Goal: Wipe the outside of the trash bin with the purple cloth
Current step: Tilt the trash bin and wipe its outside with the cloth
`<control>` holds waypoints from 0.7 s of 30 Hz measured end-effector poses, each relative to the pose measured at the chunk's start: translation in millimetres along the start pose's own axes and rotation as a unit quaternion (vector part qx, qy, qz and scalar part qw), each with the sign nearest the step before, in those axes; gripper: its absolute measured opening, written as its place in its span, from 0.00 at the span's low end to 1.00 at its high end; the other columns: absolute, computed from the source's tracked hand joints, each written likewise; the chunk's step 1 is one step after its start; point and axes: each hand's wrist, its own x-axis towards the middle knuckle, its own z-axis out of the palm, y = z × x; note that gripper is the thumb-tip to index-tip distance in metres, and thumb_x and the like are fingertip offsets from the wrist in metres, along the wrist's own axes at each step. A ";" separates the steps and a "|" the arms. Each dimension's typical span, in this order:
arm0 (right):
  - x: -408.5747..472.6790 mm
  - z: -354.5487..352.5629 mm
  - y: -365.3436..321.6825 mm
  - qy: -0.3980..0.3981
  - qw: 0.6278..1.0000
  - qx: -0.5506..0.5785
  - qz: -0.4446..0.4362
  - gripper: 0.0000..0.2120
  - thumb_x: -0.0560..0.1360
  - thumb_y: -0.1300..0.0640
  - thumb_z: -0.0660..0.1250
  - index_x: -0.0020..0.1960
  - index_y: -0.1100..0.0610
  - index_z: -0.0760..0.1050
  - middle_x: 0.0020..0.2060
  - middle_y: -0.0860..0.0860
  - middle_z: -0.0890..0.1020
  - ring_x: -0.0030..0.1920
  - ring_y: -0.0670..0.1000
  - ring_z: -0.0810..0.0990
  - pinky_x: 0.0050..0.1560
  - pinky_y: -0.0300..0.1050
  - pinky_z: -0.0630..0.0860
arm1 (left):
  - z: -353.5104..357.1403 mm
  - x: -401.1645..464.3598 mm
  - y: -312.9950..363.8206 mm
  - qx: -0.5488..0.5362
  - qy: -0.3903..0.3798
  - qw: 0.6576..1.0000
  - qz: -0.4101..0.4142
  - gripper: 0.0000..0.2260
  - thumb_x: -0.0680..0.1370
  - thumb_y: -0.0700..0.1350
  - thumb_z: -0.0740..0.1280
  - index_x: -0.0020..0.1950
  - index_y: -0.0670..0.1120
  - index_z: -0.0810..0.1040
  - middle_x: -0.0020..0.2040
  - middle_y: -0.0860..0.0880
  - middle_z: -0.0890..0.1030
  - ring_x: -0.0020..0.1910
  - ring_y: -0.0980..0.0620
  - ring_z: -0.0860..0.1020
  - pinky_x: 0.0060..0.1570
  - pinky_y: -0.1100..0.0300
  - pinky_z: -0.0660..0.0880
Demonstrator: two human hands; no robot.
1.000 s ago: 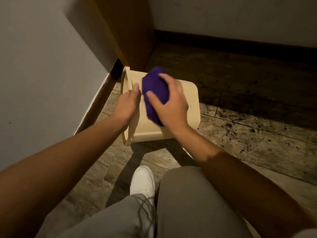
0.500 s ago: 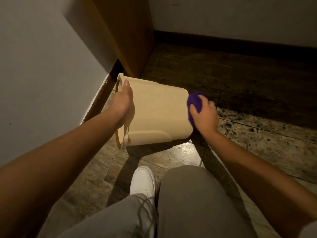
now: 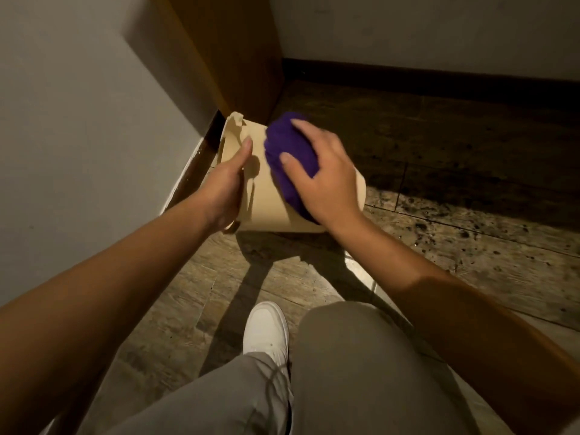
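Head view: a cream trash bin (image 3: 270,196) is seen lying on its side on the wooden floor (image 3: 455,246), roughly at the centre of the picture, its open rim turned toward 9 o'clock and its base toward 3 o'clock. The rim end is set close to the dark skirting board (image 3: 201,161) that runs along the grey wall (image 3: 88,120), and a brown wooden panel (image 3: 238,51) is seen standing just beyond the bin at 12 o'clock.

The left hand (image 3: 224,186) is laid at the bin's rim end, at about 9 o'clock from the bin's middle. Its thumb is stretched along the upper side of the bin, and the other fingers are hidden behind the rim (whether they are curled inside cannot be told), so the rim appears to be gripped.

The purple cloth (image 3: 290,158) is bunched into a thick wad and pressed onto the upward-facing outer side of the bin, toward the rim half. The right hand (image 3: 329,180) is spread over it from the 3 o'clock side, its fingers (image 3: 306,128) splayed and closed down on the cloth, with the thumb laid across the wad's near side.

At 6 o'clock, grey trouser legs (image 3: 361,372) and one white shoe (image 3: 266,331) are seen on the floor, well apart from the bin. Dark speckled marks are scattered over the floorboards at 3 o'clock.
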 end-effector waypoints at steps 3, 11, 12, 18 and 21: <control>-7.1 27.3 -21.1 -0.033 0.999 -0.038 -0.010 0.25 0.83 0.42 0.62 0.78 0.47 0.67 0.72 0.55 0.72 0.67 0.54 0.73 0.60 0.44 0.72 | 1.6 2.3 -4.5 -0.011 0.004 1.000 0.004 0.22 0.85 0.64 0.52 0.64 0.54 0.81 0.56 0.50 0.89 0.55 0.51 0.87 0.46 0.56 0.85; -6.7 30.0 56.4 0.012 0.978 -0.193 0.072 0.27 0.79 0.38 0.61 0.75 0.45 0.66 0.70 0.58 0.72 0.65 0.61 0.73 0.54 0.52 0.74 | -11.9 6.3 -21.1 0.035 0.114 0.993 0.002 0.22 0.83 0.64 0.56 0.73 0.56 0.73 0.62 0.48 0.83 0.60 0.43 0.82 0.50 0.46 0.79; -6.2 22.4 72.5 0.019 0.972 -0.213 0.100 0.26 0.80 0.38 0.61 0.75 0.46 0.66 0.70 0.59 0.72 0.65 0.62 0.73 0.54 0.53 0.75 | -12.9 6.1 -24.0 0.033 0.131 0.991 0.001 0.22 0.83 0.64 0.56 0.72 0.56 0.73 0.62 0.48 0.82 0.60 0.43 0.81 0.49 0.47 0.77; 10.6 -26.7 117.8 0.070 0.950 -0.222 0.209 0.26 0.82 0.43 0.62 0.77 0.50 0.65 0.71 0.60 0.69 0.66 0.62 0.74 0.56 0.53 0.74 | -7.5 10.3 -16.1 0.083 0.145 0.985 0.039 0.19 0.83 0.64 0.55 0.67 0.56 0.74 0.59 0.50 0.81 0.57 0.45 0.79 0.45 0.50 0.73; 18.4 -28.5 87.9 0.082 0.979 -0.140 0.126 0.25 0.81 0.43 0.65 0.75 0.48 0.68 0.70 0.57 0.70 0.64 0.58 0.76 0.57 0.47 0.73 | -5.5 11.2 -7.7 0.091 0.091 0.990 0.053 0.24 0.82 0.67 0.59 0.72 0.57 0.74 0.64 0.49 0.80 0.59 0.44 0.79 0.56 0.43 0.76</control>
